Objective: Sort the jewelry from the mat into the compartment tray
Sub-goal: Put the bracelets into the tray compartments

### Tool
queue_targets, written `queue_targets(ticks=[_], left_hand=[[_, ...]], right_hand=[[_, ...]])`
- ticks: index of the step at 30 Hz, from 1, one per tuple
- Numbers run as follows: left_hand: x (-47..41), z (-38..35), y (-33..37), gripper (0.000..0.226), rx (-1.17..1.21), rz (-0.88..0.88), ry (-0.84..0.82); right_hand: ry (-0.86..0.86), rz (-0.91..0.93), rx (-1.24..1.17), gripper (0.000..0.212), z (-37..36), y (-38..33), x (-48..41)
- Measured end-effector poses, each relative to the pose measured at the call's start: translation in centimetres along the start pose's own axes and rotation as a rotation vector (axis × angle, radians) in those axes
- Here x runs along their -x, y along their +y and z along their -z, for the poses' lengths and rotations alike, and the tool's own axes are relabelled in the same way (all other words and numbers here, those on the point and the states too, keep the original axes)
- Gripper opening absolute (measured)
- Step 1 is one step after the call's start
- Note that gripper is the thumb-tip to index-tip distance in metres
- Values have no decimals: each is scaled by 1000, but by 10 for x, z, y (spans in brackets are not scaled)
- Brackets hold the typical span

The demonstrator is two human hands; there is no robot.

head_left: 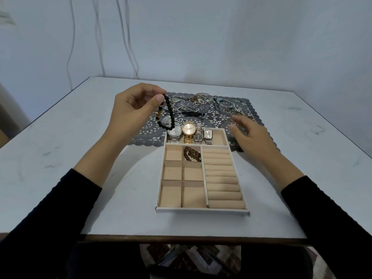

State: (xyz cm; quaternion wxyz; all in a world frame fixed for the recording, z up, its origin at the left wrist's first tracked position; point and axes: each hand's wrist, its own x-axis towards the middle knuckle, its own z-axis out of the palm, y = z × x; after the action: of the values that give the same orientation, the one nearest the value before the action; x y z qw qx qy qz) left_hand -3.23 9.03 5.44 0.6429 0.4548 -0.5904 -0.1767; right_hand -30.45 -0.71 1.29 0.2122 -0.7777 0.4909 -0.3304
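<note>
My left hand (pixel 132 108) pinches a black beaded bracelet (pixel 168 115) between thumb and fingers; it dangles above the mat's left part. My right hand (pixel 251 135) hovers with relaxed fingers over the mat's right side, holding nothing. The beige compartment tray (pixel 201 210) lies in front of the grey lace mat (pixel 219 117). Several watches (pixel 189 132) lie in the tray's far long compartment. A brown beaded bracelet (pixel 191 153) sits in one small square compartment. Chains and necklaces (pixel 199 99) are piled on the mat's far part, with rings (pixel 230 121) near my right fingertips.
The white table (pixel 80 150) carries the mat and tray near its middle. The tray's right side holds padded ring rolls (pixel 220 178). A wall with hanging cables (pixel 128 37) stands behind the table.
</note>
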Motion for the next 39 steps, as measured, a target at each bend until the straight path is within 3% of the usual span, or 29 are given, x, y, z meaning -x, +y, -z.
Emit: queue_targets(ticks=[4, 7, 9, 12, 21, 30, 39], left_hand=[[4, -6, 4, 16, 39, 10, -21], [8, -9, 3, 13, 70, 30, -38], [11, -10, 3, 10, 103, 54, -54], [16, -13, 2, 13, 120, 75, -84], [31, -13, -2, 18, 132, 103, -186], [36, -4, -11, 11, -12, 150, -234], [38, -7, -16, 15, -217, 87, -128]], right_hand=[[-112, -56, 190, 39, 0, 16, 5], [-198, -16, 255, 29, -4, 27, 3], [-232, 23, 312, 36, -5, 30, 1], [-229, 39, 352, 41, -6, 28, 1], [-231, -6, 347, 32, -8, 30, -1], [-238, -22, 342, 42, -6, 24, 2], [-246, -31, 344, 47, -8, 30, 0]])
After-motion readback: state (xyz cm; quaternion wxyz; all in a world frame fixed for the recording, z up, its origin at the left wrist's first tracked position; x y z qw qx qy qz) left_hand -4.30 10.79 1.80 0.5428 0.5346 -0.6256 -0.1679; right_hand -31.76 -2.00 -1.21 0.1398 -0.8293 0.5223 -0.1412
